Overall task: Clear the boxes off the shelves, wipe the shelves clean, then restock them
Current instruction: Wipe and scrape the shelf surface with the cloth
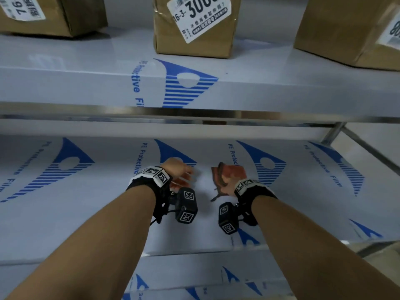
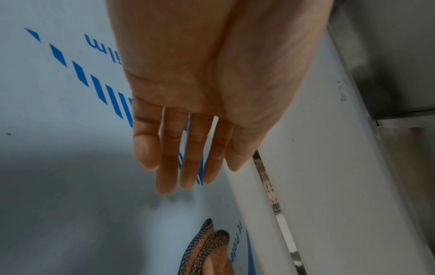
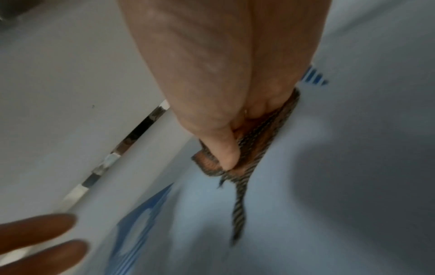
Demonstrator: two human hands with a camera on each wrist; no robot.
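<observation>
From the head camera, both forearms reach onto the lower shelf (image 1: 65, 213), a steel board still covered in white film printed with blue logos. The right hand (image 1: 227, 182) grips a reddish-brown cleaning cloth (image 1: 229, 173) bunched against the shelf surface, with a dark-edged corner trailing toward the wrist. The left hand (image 1: 177, 169) lies just beside it, slightly blurred, its fingers extended over the film and nothing in its grasp. On the upper shelf (image 1: 86, 79) three brown cardboard boxes stand well apart: the left box (image 1: 65, 16), the middle box (image 1: 194, 40) with a white label reading 3005, and the right box (image 1: 346, 35).

The left wrist camera shows the left hand (image 2: 200, 111) palm toward the lens, fingers (image 2: 167, 158) straight and close together, holding nothing, over the blue-striped logo. The cloth (image 2: 207, 247) shows at the bottom edge, its hem mesh-patterned.

In the right wrist camera, the right hand (image 3: 223, 83) has its thumb (image 3: 223, 147) pressed down on the folded cloth (image 3: 254, 141), the other fingers curled under and hidden; a striped hem strip hangs loose along the shelf. Two fingertips of the left hand (image 3: 42, 240) enter at lower left.
</observation>
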